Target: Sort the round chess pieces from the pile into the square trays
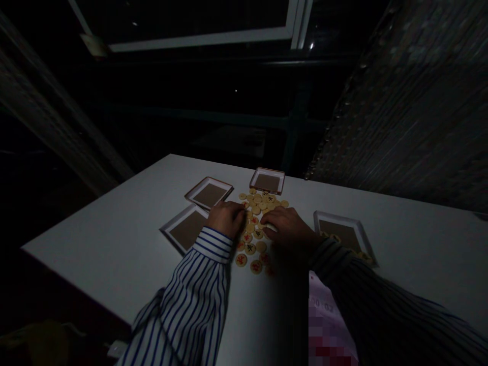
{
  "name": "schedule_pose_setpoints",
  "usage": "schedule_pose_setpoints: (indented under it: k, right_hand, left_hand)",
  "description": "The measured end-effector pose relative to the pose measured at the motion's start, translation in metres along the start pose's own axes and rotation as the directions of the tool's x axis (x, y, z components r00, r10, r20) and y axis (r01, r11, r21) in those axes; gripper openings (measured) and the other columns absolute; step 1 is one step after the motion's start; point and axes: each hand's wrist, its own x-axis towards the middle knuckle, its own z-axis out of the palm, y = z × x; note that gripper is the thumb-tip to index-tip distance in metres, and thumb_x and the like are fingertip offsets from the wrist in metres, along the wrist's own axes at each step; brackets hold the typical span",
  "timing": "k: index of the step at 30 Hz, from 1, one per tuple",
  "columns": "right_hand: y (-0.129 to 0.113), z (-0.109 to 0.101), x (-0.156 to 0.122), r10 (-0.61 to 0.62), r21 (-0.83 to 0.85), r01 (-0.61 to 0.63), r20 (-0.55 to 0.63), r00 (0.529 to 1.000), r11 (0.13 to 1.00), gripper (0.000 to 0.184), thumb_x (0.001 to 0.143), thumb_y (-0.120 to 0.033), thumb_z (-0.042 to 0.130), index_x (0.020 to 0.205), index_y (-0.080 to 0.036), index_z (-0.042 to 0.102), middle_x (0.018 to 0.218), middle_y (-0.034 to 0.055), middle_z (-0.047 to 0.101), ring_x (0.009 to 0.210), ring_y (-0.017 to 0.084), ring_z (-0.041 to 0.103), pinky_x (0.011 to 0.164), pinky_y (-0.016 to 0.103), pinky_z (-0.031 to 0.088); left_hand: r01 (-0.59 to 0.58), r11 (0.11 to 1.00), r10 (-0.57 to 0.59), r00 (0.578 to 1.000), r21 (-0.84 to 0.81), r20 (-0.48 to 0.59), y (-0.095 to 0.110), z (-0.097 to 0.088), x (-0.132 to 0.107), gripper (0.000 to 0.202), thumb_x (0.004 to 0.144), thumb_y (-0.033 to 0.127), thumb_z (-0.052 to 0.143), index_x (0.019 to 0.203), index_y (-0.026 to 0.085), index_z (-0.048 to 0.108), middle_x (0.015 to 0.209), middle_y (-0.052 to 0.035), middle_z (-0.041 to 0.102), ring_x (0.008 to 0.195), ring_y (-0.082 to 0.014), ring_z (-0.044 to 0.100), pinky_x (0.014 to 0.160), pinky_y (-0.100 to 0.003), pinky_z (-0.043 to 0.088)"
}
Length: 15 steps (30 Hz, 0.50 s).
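Observation:
A heap of round wooden game pieces (256, 223) with red and black characters lies on a white table (114, 244). My left hand (226, 217), in a striped sleeve, rests on the heap's left edge with fingers curled down onto the pieces. My right hand (286, 227) rests on the heap's right side, fingers bent over the pieces. What either hand holds is hidden in the dim light.
Several shallow square trays with brown bottoms surround the heap: two at the left (186, 230) (209, 193), one behind (267, 180), one at the right (345, 235) holding a few pieces. A dark window and curtains stand beyond the table's far edge.

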Motion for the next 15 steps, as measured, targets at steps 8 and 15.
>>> schedule_pose_setpoints:
  k: [8,15]
  right_hand:
    - [-0.007,-0.009,0.012,-0.007,-0.070,0.012,0.079,0.997,0.997,0.018,0.079,-0.029,0.049,0.088,-0.022,0.062,0.093,0.0048,0.065,0.098,0.022,0.049,0.082,0.037,0.027]
    - [-0.004,-0.006,0.014,-0.007,-0.050,0.011,0.075,0.997,0.999,0.017,0.078,-0.030,0.050,0.087,-0.023,0.062,0.093,0.0038,0.065,0.096,0.021,0.051,0.081,0.036,0.029]
  left_hand:
    - [0.007,1.000,-0.007,1.000,0.015,0.010,0.001,0.002,-0.001,0.029,0.079,0.027,0.046,0.098,0.021,0.066,0.102,-0.0032,0.067,0.097,-0.0205,0.058,0.090,-0.032,0.042]
    - [-0.011,1.000,0.011,1.000,0.017,0.023,0.003,0.003,-0.001,0.030,0.079,0.026,0.044,0.099,0.020,0.066,0.101,-0.0045,0.067,0.095,-0.0211,0.058,0.089,-0.034,0.043]
